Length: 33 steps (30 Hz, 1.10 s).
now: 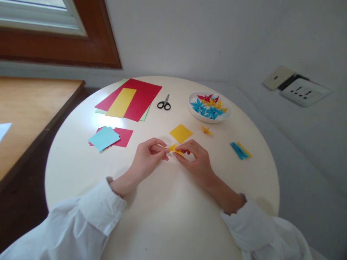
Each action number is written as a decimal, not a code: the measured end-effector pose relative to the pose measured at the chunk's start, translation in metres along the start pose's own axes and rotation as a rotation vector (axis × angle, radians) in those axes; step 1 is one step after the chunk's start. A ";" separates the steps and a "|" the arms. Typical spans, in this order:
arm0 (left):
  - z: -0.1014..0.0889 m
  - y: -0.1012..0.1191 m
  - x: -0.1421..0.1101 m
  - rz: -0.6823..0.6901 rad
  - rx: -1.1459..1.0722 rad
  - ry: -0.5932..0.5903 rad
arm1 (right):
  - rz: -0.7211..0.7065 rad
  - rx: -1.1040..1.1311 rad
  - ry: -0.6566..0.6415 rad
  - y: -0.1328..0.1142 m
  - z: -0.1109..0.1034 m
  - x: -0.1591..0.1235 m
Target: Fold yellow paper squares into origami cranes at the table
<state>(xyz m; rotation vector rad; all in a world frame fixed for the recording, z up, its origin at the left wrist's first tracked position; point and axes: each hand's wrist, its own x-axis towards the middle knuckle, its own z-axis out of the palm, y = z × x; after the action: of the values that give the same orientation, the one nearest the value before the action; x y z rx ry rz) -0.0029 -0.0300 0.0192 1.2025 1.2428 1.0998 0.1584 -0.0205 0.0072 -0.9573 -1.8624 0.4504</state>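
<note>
Between my two hands is a small folded piece of yellow paper (172, 148), partly hidden by the fingers. My left hand (150, 152) pinches its left end with thumb and forefinger. On the other side, my right hand (194, 154) grips the right end in the same way. Just beyond the fingertips lies a flat yellow paper square (181, 133). A finished-looking yellow paper crane (207, 130) rests to the right of that square, apart from both hands.
A white dish (191, 114) at the back right holds several red, yellow and blue paper cranes. Black-handled scissors (164, 104) lie beside large red sheets (143, 95). Light blue squares (104, 138) are at left, folded blue strips (239, 151) at right. A wall bounds the round table (168, 216) behind.
</note>
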 end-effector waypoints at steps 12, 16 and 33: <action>0.000 -0.003 0.001 0.004 -0.027 0.012 | -0.014 -0.018 0.007 -0.003 -0.002 0.001; 0.000 -0.003 0.003 0.037 -0.041 0.024 | 0.002 -0.018 -0.001 -0.004 -0.001 0.000; -0.003 -0.011 0.004 0.101 0.047 -0.044 | -0.099 -0.074 -0.042 -0.001 0.003 -0.003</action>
<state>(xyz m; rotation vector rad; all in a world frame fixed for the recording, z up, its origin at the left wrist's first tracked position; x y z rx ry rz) -0.0061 -0.0271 0.0079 1.3304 1.1912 1.1165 0.1558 -0.0228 0.0049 -0.9058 -1.9667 0.3468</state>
